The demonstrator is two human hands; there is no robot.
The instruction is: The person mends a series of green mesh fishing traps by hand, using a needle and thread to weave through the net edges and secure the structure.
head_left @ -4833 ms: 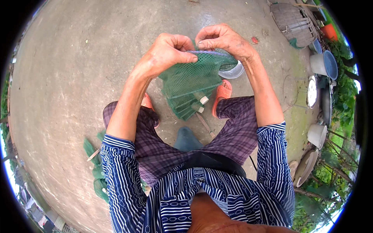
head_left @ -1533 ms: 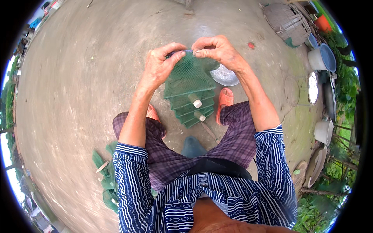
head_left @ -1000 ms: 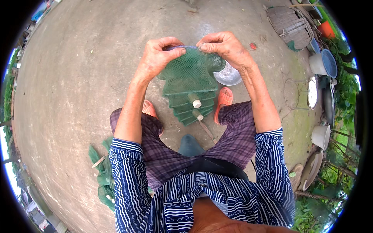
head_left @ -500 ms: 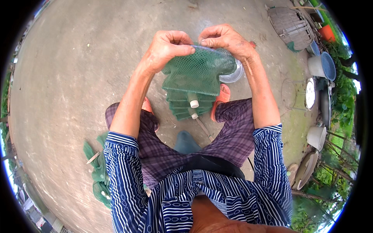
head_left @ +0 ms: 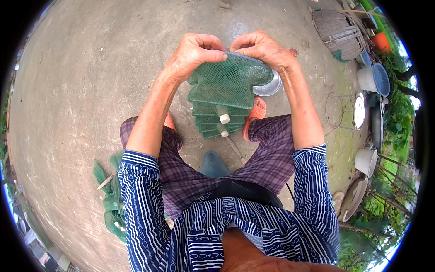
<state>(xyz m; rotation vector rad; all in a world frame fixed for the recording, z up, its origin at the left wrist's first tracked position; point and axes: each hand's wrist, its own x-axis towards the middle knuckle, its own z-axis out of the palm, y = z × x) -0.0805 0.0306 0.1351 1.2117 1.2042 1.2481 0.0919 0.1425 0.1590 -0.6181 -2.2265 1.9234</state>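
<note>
A green mesh net trap (head_left: 222, 84) hangs in folded tiers in front of me, its upper rim held between both hands. My left hand (head_left: 195, 54) pinches that rim at its left part, thumb and forefinger closed on the mesh edge. Close beside it, my right hand (head_left: 260, 49) pinches the same edge from the right. Two white cylindrical pieces (head_left: 224, 119) stick out from the lower tiers. Behind the net's right side a shiny metal bowl (head_left: 271, 87) rests on the ground, partly hidden. The fingertips' fine detail is too small to make out.
A second green net (head_left: 111, 199) lies on the concrete at left. A wooden stick (head_left: 235, 148) lies between my feet. Along the right stand a woven basket (head_left: 339, 34), a blue-lined tub (head_left: 382, 79), a wire stand (head_left: 337, 110), a white basin (head_left: 366, 162) and an orange pot (head_left: 380, 41).
Both hands keep their pinch on the net's rim. My right hand has shifted slightly left, toward the left one. The view has moved a little.
</note>
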